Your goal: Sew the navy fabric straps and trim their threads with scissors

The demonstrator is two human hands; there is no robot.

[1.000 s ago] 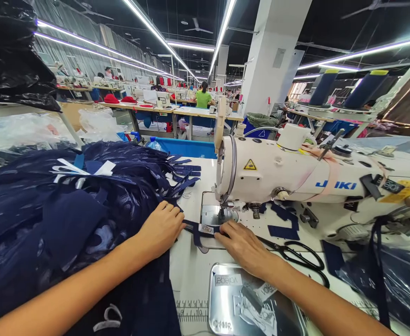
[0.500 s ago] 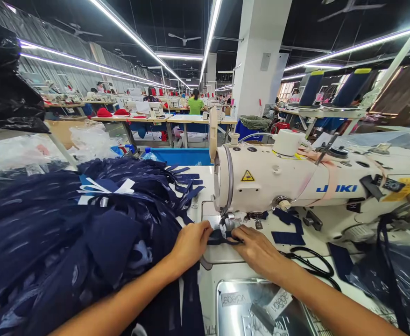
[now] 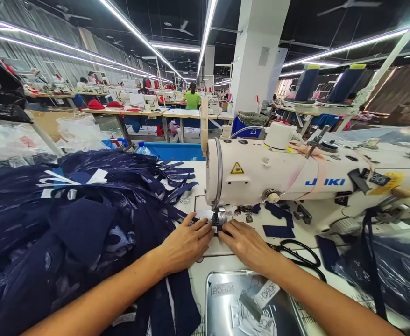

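My left hand (image 3: 187,240) lies with its fingers spread over the machine bed, fingertips on a dark strip (image 3: 216,228) beside the needle area. From the right, my right hand (image 3: 242,238) presses near the same strip, its fingers close together and their tips partly hidden. The strip passes under the presser foot of a cream sewing machine (image 3: 257,172). A large heap of navy fabric pieces (image 3: 86,228) with white tags lies left of the machine, under and beside my left forearm.
A metal tray (image 3: 214,310) of printed labels sits in front of the machine. Black scissors (image 3: 301,259) and navy scraps (image 3: 278,231) lie to the right, near a plastic-wrapped bundle (image 3: 394,270). Thread cones (image 3: 306,84) stand behind. A person in green (image 3: 192,99) sits far off.
My left hand has opened from a pinch and now lies flat on the strip. My right hand has shifted beside the needle. The whole view has moved slightly.
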